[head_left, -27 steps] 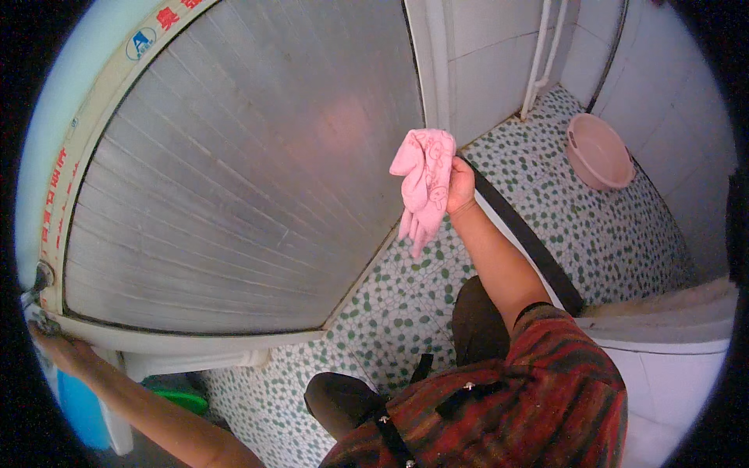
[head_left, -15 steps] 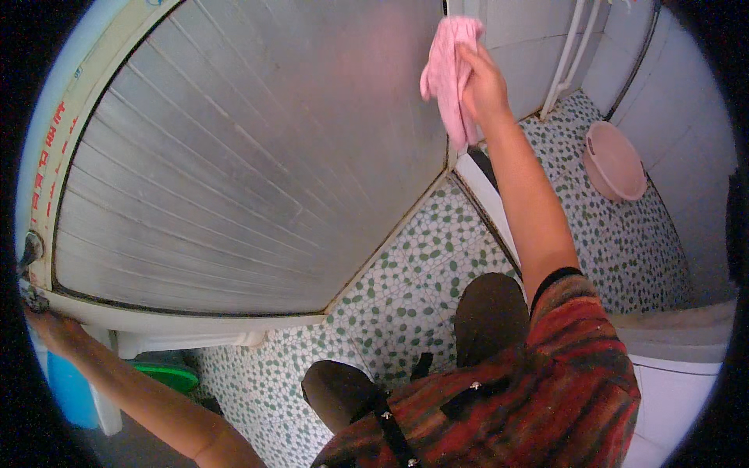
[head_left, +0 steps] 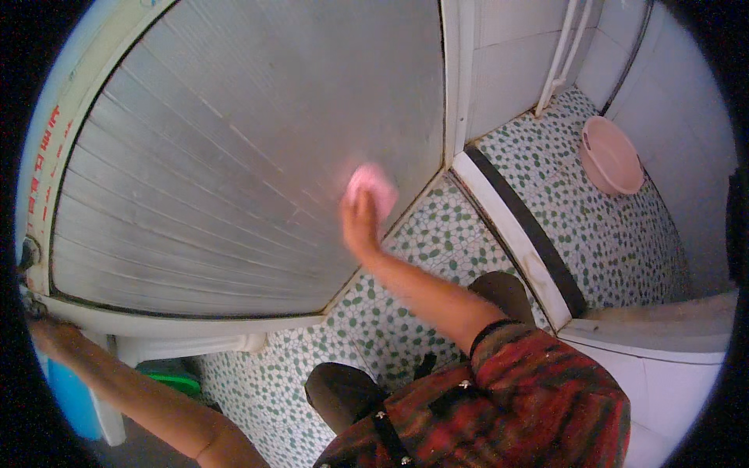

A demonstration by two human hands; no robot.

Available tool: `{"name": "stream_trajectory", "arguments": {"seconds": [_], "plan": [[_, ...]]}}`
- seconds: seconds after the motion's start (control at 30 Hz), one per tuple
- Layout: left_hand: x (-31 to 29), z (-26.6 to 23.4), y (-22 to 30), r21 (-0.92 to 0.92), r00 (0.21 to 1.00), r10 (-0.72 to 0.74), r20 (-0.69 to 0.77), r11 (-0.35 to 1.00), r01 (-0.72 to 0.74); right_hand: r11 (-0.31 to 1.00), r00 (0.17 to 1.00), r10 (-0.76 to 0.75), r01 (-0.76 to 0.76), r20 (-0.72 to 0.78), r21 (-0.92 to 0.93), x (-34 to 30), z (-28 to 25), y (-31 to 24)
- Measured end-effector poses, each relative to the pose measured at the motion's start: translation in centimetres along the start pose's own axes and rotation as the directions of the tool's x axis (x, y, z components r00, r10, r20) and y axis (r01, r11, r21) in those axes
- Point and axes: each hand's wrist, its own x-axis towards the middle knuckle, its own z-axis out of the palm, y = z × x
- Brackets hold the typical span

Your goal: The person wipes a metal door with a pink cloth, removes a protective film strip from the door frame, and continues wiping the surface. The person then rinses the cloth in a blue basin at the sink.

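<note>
A door (head_left: pixel 257 179) with a grey, ribbed translucent panel and a pale frame fills the left and middle. My right hand (head_left: pixel 361 226) presses a pink cloth (head_left: pixel 373 189) against the panel's lower part, fingers closed over it. The cloth is bunched and slightly blurred. At the far left, my left hand (head_left: pixel 56 337) is closed at the metal door handle (head_left: pixel 33 306) on the door's edge; its fingertips are partly lost in the dark rim.
A pink basin (head_left: pixel 611 156) stands on the green-and-white patterned floor (head_left: pixel 530 144) at the right, beyond a raised white sill (head_left: pixel 515 234) with a dark strip. White pipes (head_left: pixel 560 58) run down the tiled wall. Blue (head_left: pixel 74 398) and green (head_left: pixel 175 383) plastic items sit low at the left.
My right hand has brought the pink cloth down and left from the door's upper right edge onto the panel, where the cloth is now bunched. My left hand stays at the door's edge.
</note>
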Motion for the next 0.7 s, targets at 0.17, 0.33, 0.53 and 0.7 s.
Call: {"name": "stream_trajectory", "arguments": {"seconds": [0.17,0.33,0.53,0.7], "plan": [[-0.6,1.0,0.9,-0.049,0.999,-0.041,0.019,0.998,0.041,0.956,0.923,-0.292,0.272,0.252,0.113,-8.5,0.5,-3.5],[-2.7,1.5,2.2,0.008,0.999,-0.037,-0.019,0.999,0.037,0.904,0.853,-0.424,0.379,0.305,0.199,-4.0,-2.6,-5.1],[-2.1,2.1,0.6,0.023,1.0,-0.02,-0.007,1.0,0.021,0.91,0.887,-0.41,0.412,0.213,0.037,9.6,-7.8,-5.4],[1.3,0.5,-2.1,-0.148,0.994,0.022,0.104,0.989,-0.006,0.761,0.761,-0.647,0.648,-0.035,0.026,18.0,-8.7,-9.7]]}}
